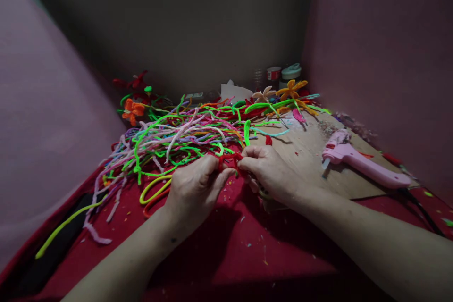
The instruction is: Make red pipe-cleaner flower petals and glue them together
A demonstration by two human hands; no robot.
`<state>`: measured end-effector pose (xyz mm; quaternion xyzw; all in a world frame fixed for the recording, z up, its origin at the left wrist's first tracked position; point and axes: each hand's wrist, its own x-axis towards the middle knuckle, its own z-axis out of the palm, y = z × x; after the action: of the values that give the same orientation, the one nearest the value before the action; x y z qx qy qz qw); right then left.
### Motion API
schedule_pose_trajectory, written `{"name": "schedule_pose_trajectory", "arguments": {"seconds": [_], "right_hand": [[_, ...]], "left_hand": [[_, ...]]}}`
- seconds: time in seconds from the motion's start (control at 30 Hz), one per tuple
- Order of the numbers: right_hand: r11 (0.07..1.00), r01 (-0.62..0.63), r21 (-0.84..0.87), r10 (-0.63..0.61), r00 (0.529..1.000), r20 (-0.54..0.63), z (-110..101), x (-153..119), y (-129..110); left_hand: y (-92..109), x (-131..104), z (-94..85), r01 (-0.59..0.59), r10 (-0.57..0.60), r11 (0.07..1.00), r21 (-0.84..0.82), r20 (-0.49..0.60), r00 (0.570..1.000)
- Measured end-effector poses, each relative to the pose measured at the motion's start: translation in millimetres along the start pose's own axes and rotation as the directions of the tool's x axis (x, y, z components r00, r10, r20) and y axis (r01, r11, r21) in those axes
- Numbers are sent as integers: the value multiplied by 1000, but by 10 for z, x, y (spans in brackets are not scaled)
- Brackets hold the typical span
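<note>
- Red cloth (247, 255) covers the near work surface, sprinkled with tiny fuzz scraps and lying in shadow beneath the forearms.
- The left hand (193, 181) pinches a short red pipe cleaner (231, 156) between thumb and bent forefinger.
- The right hand (272, 172) grips the same piece from the other side, thumb and forefinger together at its end. The piece spans the narrow gap between the hands, in front of the pile; its exact bends are partly covered by the fingers.
- A yellow pipe cleaner (52, 237) trails across a dark strip at far left.
- On the right, a pink hot glue gun (368, 164) lies on a tan board (300, 165), its nozzle pointing left and its cord running off the board's near side.
- Beyond the hands spreads a tangled pile of pipe cleaners (184, 137) in pink, lilac, green and orange.
- Fuzzy flowers border it: an orange flower (133, 111) at left, a yellow-orange flower (292, 89) at right.
- Farther back stand white paper (235, 92) and a bottle with a pale teal lid (291, 71), before a grey wall (177, 19).
</note>
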<state>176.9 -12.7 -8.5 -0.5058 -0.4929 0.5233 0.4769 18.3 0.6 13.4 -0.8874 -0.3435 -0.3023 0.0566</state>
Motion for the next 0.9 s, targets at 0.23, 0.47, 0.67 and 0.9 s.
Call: {"name": "schedule_pose_trajectory", "arguments": {"seconds": [0.23,0.47,0.67,0.9], "right_hand": [[880,214,-424,-287,951,-116,27,11,46],[797,246,-552,-338,939,-69,25,-1,47],[922,202,-331,-228,973,-42,24,18,27],[1000,15,3,-16,996,89,-19,-9,-52]], "left_hand": [[51,-52,49,-139,139,989,42,-10,990],[40,-74,121,-101,109,982,-159,38,993],[-22,-31,155,37,5,943,-330,127,992],[-45,14,138,230,-147,864,-448,212,966]]}}
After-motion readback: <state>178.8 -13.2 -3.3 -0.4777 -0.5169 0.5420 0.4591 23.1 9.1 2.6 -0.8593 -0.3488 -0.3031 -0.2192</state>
